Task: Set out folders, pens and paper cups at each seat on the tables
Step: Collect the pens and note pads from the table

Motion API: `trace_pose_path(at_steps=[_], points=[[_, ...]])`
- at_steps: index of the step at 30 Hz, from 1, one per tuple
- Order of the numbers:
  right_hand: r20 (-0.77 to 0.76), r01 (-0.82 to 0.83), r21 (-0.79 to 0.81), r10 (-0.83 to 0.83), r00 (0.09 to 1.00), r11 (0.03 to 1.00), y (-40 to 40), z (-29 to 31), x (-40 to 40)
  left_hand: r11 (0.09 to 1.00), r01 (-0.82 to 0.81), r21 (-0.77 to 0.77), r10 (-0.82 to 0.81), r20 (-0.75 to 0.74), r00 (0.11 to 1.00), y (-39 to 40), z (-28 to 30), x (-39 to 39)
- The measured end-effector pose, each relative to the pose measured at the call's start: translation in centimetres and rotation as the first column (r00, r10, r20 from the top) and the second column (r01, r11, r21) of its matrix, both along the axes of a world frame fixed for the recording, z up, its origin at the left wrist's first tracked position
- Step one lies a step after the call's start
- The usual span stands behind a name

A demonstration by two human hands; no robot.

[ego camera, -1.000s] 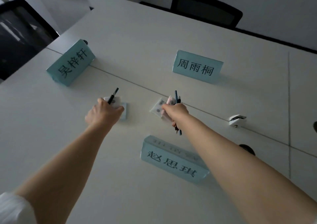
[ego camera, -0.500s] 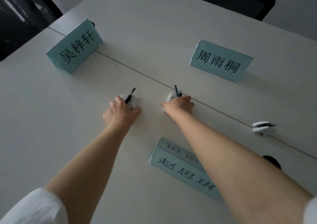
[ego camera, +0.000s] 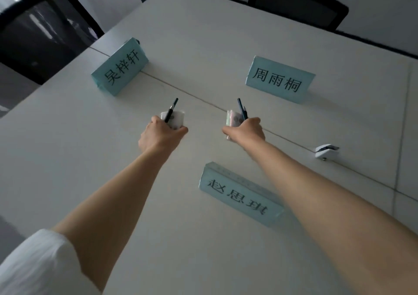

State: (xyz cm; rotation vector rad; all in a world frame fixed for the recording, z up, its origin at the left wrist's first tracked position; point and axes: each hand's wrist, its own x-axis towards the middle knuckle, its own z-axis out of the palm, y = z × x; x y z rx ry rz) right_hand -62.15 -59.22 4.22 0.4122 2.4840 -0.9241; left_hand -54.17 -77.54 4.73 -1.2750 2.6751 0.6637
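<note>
**On the white table: three name cards, two full hands**

On the white table [ego camera: 67, 159] stand three blue name cards: the nearest [ego camera: 239, 195], then two farther ones [ego camera: 119, 67] [ego camera: 279, 80]. Between them, the left hand [ego camera: 161, 135] grips one dark pen [ego camera: 171, 110] and a pale cup [ego camera: 175, 119]. The right hand [ego camera: 245, 130] clasps two pens [ego camera: 242, 109] and a small stack of cups [ego camera: 233, 118]. A white clip [ego camera: 326, 150] lies right; two black chairs [ego camera: 38, 30] [ego camera: 296, 3] wait beyond.

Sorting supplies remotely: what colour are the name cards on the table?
Light teal with black characters, on all three name cards; clearest in the head view.
</note>
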Motion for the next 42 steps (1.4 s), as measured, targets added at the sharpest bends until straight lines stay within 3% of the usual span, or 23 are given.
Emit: trace_pose_path(at_steps=[7,12,18,23,27,34,42], points=[[-0.193,-0.189,-0.104,0.167,0.967,0.977,4.6,7.0,8.5,0.983,-0.067,0.172,0.093,-0.144,0.985,6.6,4.6,8.6],[-0.178,-0.214,-0.106,0.193,0.965,0.971,9.4,8.8,18.2,0.926,-0.054,0.373,0.129,-0.177,0.976,12.1,5.5,17.5],[-0.058,-0.114,-0.067,0.111,0.992,0.991,15.1,8.3,30.6,0.863,-0.03,0.504,0.138,-0.178,0.974,17.7,5.9,28.8],[0.008,0.014,-0.063,-0.014,1.0,0.998,18.4,6.5,41.4,0.818,0.045,0.574,0.035,-0.127,0.991,21.0,5.0,38.5],[0.021,0.13,-0.081,-0.128,0.991,0.988,21.1,6.0,49.2,0.835,0.114,0.538,-0.073,-0.097,0.993,23.1,5.4,44.5],[-0.02,0.263,-0.053,-0.264,0.964,0.963,26.7,6.8,56.9,0.827,0.249,0.504,-0.221,-0.115,0.968,27.1,5.8,48.9],[-0.082,0.504,-0.081,-0.51,0.856,0.86,37.3,8.4,65.4,0.718,0.505,0.478,-0.485,-0.176,0.856,38.4,6.6,50.4]])
